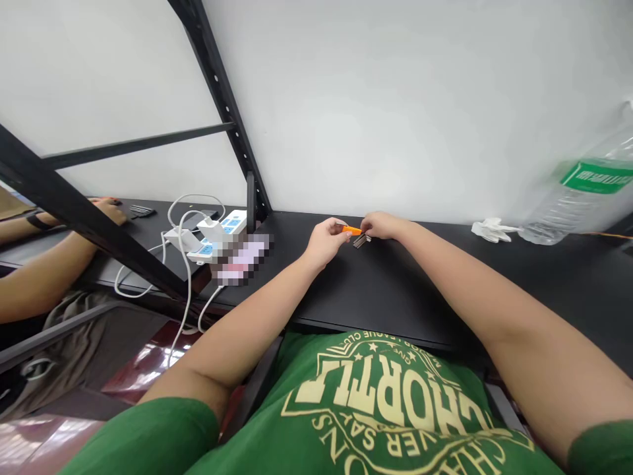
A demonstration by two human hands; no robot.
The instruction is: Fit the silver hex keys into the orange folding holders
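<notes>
My left hand (326,243) is closed in a pinch around a small orange plastic piece (352,230), held just above the black desk. The piece points to the right, toward my other hand, and its exact kind is too small to tell. My right hand (382,225) is also closed, with its fingertips bent down at the right end of the orange piece. What those fingertips grip is hidden. Several thin metal rods (361,241) lie side by side on the desk, right under and in front of my right fingertips.
The black desk (386,284) runs along a white wall. To the left are a power strip (230,227) with white cables, a blurred-out phone (244,257) and a black shelf frame (237,132). Another person's arms (64,264) rest beyond it. Right: crumpled tissue (492,229), plastic bottle (558,204).
</notes>
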